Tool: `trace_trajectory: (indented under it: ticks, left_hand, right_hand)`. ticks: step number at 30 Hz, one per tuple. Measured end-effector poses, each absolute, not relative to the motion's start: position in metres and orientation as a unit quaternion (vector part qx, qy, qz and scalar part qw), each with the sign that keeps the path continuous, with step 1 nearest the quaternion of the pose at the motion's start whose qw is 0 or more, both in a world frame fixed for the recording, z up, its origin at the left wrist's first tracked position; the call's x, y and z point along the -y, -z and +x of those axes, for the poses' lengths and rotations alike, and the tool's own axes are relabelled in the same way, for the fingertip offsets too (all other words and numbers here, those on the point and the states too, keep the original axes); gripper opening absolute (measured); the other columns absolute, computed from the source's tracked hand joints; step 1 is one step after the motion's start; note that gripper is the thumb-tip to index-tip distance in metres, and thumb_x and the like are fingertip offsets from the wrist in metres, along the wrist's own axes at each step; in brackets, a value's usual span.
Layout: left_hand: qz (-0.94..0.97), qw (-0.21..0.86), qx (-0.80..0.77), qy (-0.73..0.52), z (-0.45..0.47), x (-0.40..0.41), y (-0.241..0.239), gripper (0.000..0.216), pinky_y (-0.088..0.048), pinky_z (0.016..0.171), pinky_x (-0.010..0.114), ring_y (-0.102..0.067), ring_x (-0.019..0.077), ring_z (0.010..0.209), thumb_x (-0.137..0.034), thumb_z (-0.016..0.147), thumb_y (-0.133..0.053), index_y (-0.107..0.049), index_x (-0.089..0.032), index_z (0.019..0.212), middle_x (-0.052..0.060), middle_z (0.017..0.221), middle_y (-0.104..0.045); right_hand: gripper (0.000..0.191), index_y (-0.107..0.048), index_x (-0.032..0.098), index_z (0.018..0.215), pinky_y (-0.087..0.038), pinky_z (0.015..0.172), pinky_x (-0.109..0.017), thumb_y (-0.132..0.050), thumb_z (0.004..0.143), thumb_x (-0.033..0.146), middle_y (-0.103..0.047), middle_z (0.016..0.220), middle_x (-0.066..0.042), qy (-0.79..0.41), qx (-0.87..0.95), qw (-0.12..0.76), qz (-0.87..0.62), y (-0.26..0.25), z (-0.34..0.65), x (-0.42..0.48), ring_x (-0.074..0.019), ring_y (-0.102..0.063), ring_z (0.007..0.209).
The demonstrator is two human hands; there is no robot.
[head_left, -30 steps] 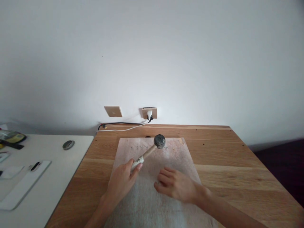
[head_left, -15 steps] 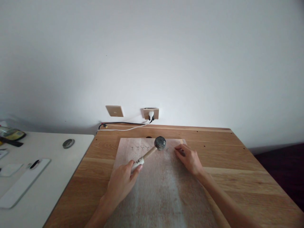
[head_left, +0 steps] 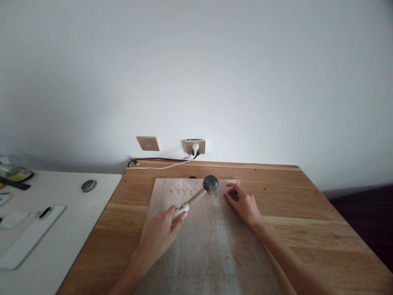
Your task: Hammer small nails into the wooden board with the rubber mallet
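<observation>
My left hand (head_left: 161,233) is closed around the white-wrapped grip of a rubber mallet (head_left: 196,198). Its black head is held over the far part of a worn wooden board (head_left: 202,246). Several small nails (head_left: 184,191) stand in a row on the board, left of the mallet head; whatever lies right under the head is hidden. Near the board's far right corner, my right hand (head_left: 244,205) rests with thumb and forefinger apart, and I see nothing between them.
The board lies on a wooden table (head_left: 301,229) against the wall. Cables run along its back edge to a wall socket (head_left: 195,146). On the left, a white table (head_left: 70,217) carries a white phone-shaped object (head_left: 32,237), a round grey object (head_left: 89,185) and a bottle (head_left: 16,173).
The mallet head has shifted slightly right, now covering the spot where a nail showed. My right thumb and forefinger have spread apart.
</observation>
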State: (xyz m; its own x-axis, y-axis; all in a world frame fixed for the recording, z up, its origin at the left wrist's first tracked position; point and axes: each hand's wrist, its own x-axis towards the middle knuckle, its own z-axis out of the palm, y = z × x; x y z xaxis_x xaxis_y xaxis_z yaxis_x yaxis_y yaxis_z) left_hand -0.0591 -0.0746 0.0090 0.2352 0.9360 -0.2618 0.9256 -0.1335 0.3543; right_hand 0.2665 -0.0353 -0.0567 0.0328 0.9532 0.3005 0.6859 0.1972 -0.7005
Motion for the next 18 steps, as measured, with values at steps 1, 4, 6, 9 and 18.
trace_trajectory:
  ticks: [1, 4, 6, 9, 18]
  left_hand:
    - [0.756, 0.222, -0.616, -0.011, -0.056, 0.073, -0.012, 0.046, -0.044, 0.070, 0.032, -0.077, 0.0297, 0.089, -0.054, 0.111, -0.036, -0.066, -0.020, 0.104, 0.011, 0.086, -0.078]
    - [0.766, 0.219, -0.605, -0.006, -0.044, 0.068, -0.021, 0.044, -0.045, 0.071, 0.032, -0.077, 0.0299, 0.090, -0.052, 0.110, -0.038, -0.067, -0.020, 0.106, 0.012, 0.089, -0.079]
    - [0.773, 0.217, -0.597, -0.006, -0.036, 0.066, -0.023, 0.044, -0.046, 0.071, 0.032, -0.077, 0.0302, 0.091, -0.052, 0.110, -0.039, -0.068, -0.019, 0.106, 0.012, 0.089, -0.079]
    - [0.781, 0.207, -0.590, -0.006, -0.028, 0.063, -0.022, 0.046, -0.047, 0.072, 0.033, -0.077, 0.0316, 0.091, -0.054, 0.110, -0.039, -0.068, -0.019, 0.108, 0.013, 0.091, -0.079]
    - [0.798, 0.194, -0.570, 0.004, -0.010, 0.055, -0.021, 0.050, -0.049, 0.070, 0.035, -0.077, 0.0329, 0.090, -0.055, 0.111, -0.036, -0.068, -0.017, 0.111, 0.014, 0.090, -0.078]
  right_hand:
    - [0.022, -0.068, 0.025, 0.110, -0.061, 0.076, -0.034, -0.062, 0.091, 0.035, -0.074, 0.085, -0.003, -0.176, 0.672, 0.382, -0.609, 0.057, 0.266, 0.035, -0.0205, -0.074, 0.074]
    - [0.024, -0.068, 0.025, 0.112, -0.061, 0.078, -0.035, -0.063, 0.092, 0.036, -0.074, 0.089, -0.004, -0.169, 0.671, 0.386, -0.610, 0.056, 0.264, 0.038, -0.0214, -0.073, 0.078]
    - [0.027, -0.068, 0.025, 0.115, -0.061, 0.079, -0.036, -0.065, 0.091, 0.037, -0.073, 0.094, -0.005, -0.155, 0.670, 0.394, -0.610, 0.055, 0.263, 0.040, -0.0224, -0.072, 0.081]
    - [0.025, -0.067, 0.024, 0.112, -0.060, 0.079, -0.037, -0.065, 0.091, 0.036, -0.072, 0.097, -0.007, -0.140, 0.672, 0.402, -0.606, 0.051, 0.262, 0.044, -0.0237, -0.070, 0.083]
    - [0.039, -0.063, 0.023, 0.123, -0.059, 0.082, -0.041, -0.064, 0.087, 0.036, -0.077, 0.102, -0.009, -0.141, 0.633, 0.429, -0.629, 0.047, 0.277, 0.054, -0.0256, -0.071, 0.087]
